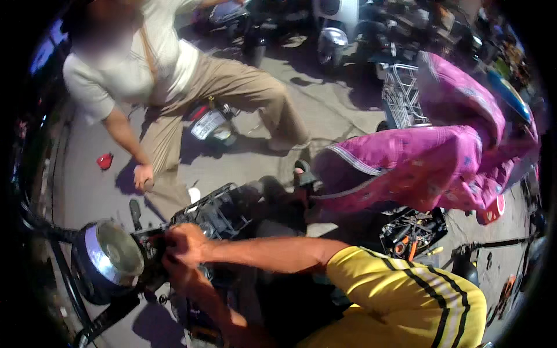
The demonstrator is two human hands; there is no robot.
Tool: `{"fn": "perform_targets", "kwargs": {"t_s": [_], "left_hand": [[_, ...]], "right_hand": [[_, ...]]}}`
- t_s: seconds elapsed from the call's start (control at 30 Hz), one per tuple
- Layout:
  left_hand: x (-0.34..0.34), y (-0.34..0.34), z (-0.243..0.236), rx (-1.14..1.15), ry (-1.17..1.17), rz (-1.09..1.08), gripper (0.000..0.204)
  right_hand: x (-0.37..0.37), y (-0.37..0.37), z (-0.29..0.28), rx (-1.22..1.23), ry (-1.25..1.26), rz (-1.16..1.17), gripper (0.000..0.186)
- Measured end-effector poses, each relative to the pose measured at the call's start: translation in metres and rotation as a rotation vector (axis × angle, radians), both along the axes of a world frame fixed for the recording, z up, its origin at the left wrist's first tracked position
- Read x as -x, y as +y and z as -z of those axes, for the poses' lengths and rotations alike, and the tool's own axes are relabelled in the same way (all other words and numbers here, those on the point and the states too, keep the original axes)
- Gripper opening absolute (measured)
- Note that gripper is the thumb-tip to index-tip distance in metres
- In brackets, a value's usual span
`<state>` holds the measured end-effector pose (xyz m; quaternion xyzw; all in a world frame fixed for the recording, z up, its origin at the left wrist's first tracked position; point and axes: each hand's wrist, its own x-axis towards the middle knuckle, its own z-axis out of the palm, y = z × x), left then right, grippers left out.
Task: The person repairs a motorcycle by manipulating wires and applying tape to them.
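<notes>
Sitting just left of grip (pixel 187 245), headlight (pixel 109 262)

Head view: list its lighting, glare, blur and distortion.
In the head view, hard sun throws dark shadows on the pavement; glare streaks the round headlight; parked motorbikes along the top look soft; a black fisheye border rings the picture.

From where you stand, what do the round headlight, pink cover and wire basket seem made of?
The round headlight: glossy metal or plastic shell, judging by bright reflections; I can't tell which. The pink cover: likely satiny fabric, given its loose folds. The wire basket: seemingly shiny metal, given thin, silvery bars.
</notes>
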<state>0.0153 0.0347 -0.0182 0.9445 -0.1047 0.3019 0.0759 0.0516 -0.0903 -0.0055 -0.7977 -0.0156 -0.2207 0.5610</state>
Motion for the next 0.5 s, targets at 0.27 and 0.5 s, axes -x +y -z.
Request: {"fn": "perform_targets", "kwargs": {"t_s": [0.27,0.5], "left_hand": [[0.0,0.02,0.007,0.174,0.157,-0.02,0.059],[0.0,0.008,0.001,0.073,0.078,-0.068,0.044]], "right_hand": [[0.017,0.002,-0.027,-0.345,0.499,0.082,0.046],[0.012,0.014,-0.018,-0.257,0.432,0.174,0.044]]}}
